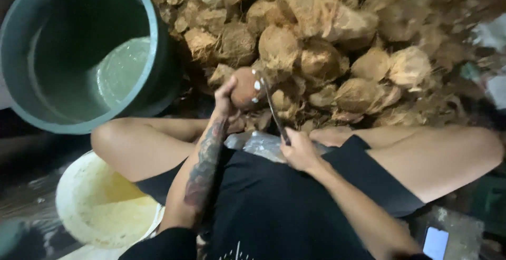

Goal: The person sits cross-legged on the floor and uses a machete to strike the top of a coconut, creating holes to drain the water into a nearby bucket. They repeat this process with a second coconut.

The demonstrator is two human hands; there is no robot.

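Single head-worn view, looking steeply down, close over lap, facing a husk pile [327, 44]

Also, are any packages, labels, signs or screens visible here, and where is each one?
Phone screen: bottom right, beside the person's leg; a small upright rectangle, lit pale blue-white.
Clear plastic bag: on the lap, under the right hand; crumpled, see-through.
No labels or signs show.

The left hand [227, 97] holds a brown coconut [245, 87] — the right hand [298, 149] grips a knife [274, 109] touching it.
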